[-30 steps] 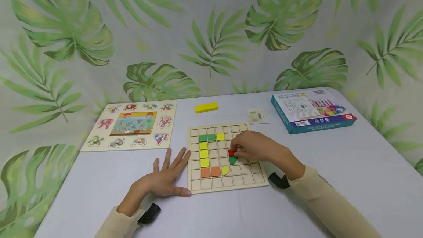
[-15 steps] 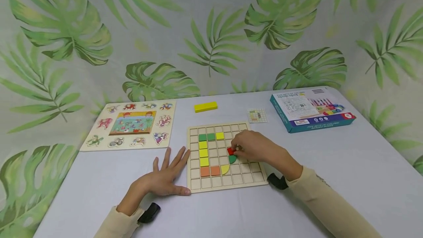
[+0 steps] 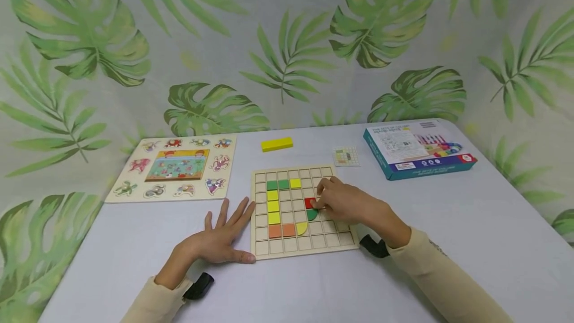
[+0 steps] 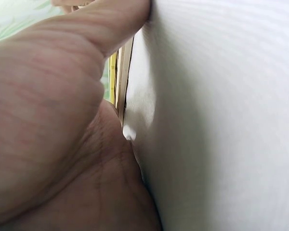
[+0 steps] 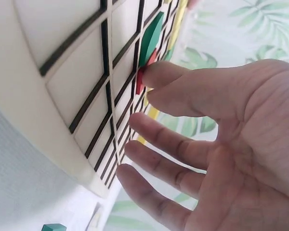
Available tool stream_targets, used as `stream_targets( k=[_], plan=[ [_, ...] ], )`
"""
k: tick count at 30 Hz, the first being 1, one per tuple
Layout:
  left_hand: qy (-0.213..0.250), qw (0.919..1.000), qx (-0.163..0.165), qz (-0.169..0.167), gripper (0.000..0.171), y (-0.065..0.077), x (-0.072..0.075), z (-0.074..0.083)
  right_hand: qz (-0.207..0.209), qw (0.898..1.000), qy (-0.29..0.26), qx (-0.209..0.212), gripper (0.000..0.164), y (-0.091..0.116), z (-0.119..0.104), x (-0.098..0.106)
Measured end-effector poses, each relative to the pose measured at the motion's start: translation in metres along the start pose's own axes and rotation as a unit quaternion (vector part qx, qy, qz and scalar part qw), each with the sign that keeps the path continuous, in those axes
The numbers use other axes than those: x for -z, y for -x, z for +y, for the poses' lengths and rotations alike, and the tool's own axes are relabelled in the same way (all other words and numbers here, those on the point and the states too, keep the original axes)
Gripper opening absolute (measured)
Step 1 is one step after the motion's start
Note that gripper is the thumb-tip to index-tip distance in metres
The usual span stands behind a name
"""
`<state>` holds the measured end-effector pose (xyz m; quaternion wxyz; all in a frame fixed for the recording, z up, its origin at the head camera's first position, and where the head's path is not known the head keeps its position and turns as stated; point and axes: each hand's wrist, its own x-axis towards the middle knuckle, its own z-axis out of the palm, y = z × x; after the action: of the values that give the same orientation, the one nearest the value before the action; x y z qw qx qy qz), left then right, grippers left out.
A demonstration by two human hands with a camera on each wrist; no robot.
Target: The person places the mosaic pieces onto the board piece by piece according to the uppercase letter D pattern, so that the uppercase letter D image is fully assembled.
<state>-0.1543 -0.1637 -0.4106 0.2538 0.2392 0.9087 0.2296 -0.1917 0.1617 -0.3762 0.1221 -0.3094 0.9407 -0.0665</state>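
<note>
A wooden grid board [image 3: 305,252] lies on the white table. My left hand [image 3: 219,243] rests flat beside its left edge, fingers spread, with thumb and fingertips at the rim. Over the right half, my right hand [image 3: 347,203] touches a flat red square tile [image 3: 309,203] with a fingertip. In the right wrist view, thumb and index meet the red tile [image 5: 138,83] while the other fingers stay spread and loose. A green rounded piece [image 3: 312,215] sits just below it. Yellow tiles [image 3: 273,206], green tiles [image 3: 278,184], orange tiles [image 3: 281,231] and a yellow rounded piece [image 3: 302,228] occupy other cells.
Behind the board lie a yellow block [image 3: 276,144] and a small pattern card [image 3: 346,156]. A teal-edged game box [image 3: 419,148] stands at the back right. At the left is a sea-animal puzzle board [image 3: 172,194]. A leaf-print cloth hangs behind.
My right fingertips have eased from around the red tile, so more of it shows, lying flat in its cell. The left hand keeps its place; the whole view has shifted slightly.
</note>
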Motion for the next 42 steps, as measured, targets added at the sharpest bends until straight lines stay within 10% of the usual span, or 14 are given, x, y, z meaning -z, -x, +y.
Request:
stream_targets(
  k=[19,42],
  plan=[
    [0.01,0.9999,0.001,-0.005,0.119,-0.001,-0.004,-0.002,-0.056,0.994,-0.095,0.016,0.04,0.007,0.026,0.007],
    [0.003,1.0,0.003,0.0,0.119,-0.001,-0.001,-0.001,-0.078,0.986,-0.101,-0.109,0.032,0.017,0.067,0.023]
  ],
)
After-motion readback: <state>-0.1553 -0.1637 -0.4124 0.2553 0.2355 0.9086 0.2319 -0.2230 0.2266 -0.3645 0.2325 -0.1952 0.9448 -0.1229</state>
